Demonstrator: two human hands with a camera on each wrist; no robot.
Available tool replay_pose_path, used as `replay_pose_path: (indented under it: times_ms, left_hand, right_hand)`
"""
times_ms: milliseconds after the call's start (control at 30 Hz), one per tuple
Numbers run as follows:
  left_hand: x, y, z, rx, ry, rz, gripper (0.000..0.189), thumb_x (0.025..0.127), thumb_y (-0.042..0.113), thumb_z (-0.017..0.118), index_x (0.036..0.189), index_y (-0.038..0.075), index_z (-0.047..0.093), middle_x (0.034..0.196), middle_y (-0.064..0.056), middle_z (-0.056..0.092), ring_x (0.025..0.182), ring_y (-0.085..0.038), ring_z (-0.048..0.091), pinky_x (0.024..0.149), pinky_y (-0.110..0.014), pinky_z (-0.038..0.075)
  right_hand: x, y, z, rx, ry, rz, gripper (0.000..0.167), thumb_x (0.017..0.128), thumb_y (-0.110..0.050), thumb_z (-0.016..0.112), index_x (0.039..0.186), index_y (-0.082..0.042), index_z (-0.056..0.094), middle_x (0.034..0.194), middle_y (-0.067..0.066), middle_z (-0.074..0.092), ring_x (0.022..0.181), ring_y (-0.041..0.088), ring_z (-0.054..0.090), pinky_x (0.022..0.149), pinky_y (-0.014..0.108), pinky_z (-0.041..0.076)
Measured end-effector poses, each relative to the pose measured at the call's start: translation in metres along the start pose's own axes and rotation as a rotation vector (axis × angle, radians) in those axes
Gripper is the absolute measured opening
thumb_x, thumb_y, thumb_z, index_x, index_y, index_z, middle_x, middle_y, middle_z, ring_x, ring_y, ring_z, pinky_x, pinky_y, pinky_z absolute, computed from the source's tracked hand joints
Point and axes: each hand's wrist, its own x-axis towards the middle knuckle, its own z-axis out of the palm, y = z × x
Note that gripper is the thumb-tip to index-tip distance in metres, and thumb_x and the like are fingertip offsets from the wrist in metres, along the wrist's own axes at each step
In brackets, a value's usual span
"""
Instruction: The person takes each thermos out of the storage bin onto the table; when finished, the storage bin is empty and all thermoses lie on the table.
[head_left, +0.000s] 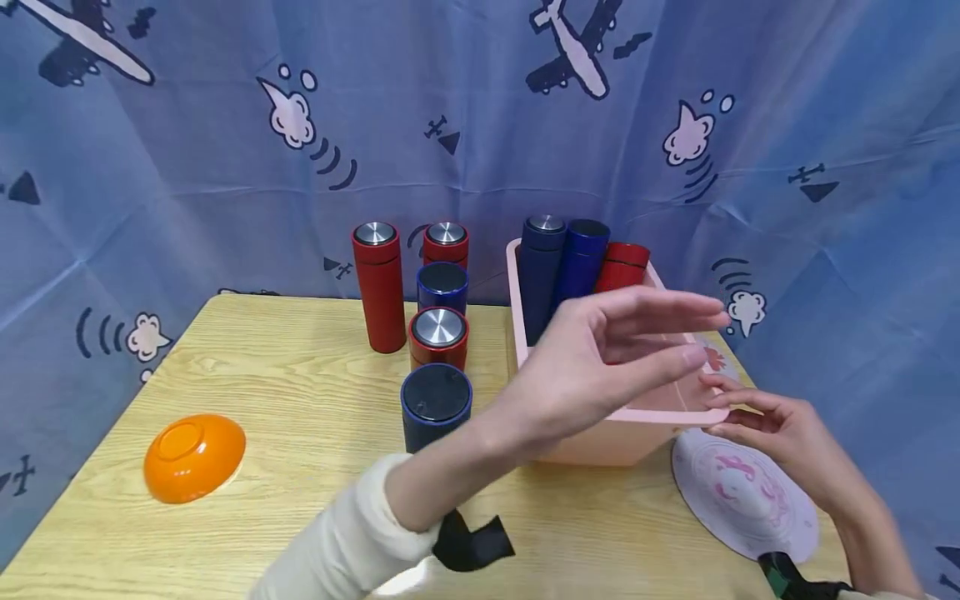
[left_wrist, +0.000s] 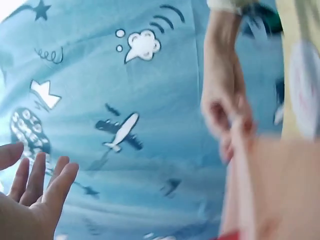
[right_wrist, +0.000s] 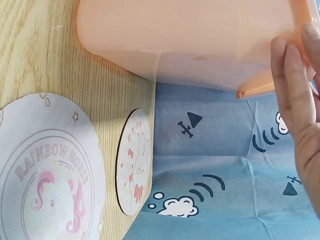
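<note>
Pink bin beside "RAINBOW HORSE" disc has right hand pinching its rim, left hand relaxed, empty.

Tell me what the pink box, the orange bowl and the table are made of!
The pink box looks like smooth, semi-matte plastic: its wall is evenly coloured. The orange bowl seems to be glossy plastic, because light glints on its curve, though glazed pottery could look similar. The table shows pale wood grain and a slight sheen; it may be wood or just a wood-patterned covering.
</note>
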Motion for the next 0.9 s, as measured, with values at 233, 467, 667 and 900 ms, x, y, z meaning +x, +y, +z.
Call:
replay_pose_path:
  times_ms: [233,467,667,900]
  left_hand:
    - [0.04,-0.063,0.021,-0.03,0.197,0.054,0.032,0.089,-0.002,0.063,0.121,0.0,0.063,0.117,-0.014,0.066,0.096,0.0,0.064,0.087,-0.016,0.049]
    - [0.112,-0.099,0.016,0.033,0.45,0.018,0.027,0.087,-0.002,0.067,0.114,-0.002,0.067,0.11,-0.014,0.069,0.094,-0.006,0.067,0.078,-0.011,0.05]
    - [0.158,-0.126,-0.011,-0.159,0.632,-0.061,0.028,0.084,-0.002,0.07,0.112,0.001,0.069,0.107,-0.011,0.071,0.099,-0.01,0.066,0.083,-0.018,0.051]
    - [0.171,-0.144,-0.054,0.124,0.453,-0.028,0.034,0.09,0.006,0.067,0.124,0.006,0.064,0.121,-0.008,0.066,0.114,-0.013,0.059,0.091,-0.017,0.047]
  right_hand:
    - [0.0,-0.001,-0.002,-0.064,0.0,0.001,0.031,0.085,0.016,0.06,0.114,0.009,0.062,0.129,-0.015,0.058,0.112,-0.003,0.057,0.077,0.016,0.053]
    - [-0.001,-0.004,-0.001,-0.038,-0.003,0.011,0.029,0.086,0.016,0.059,0.114,0.011,0.061,0.131,-0.015,0.057,0.107,0.002,0.062,0.077,0.018,0.054]
    - [-0.002,-0.009,-0.001,-0.038,0.004,0.032,0.026,0.086,0.013,0.061,0.112,0.012,0.061,0.131,-0.015,0.057,0.106,0.003,0.062,0.078,0.019,0.054]
    - [-0.007,-0.015,0.0,-0.091,0.017,0.051,0.027,0.084,0.011,0.065,0.111,0.014,0.06,0.129,-0.016,0.057,0.109,0.001,0.06,0.078,0.02,0.054]
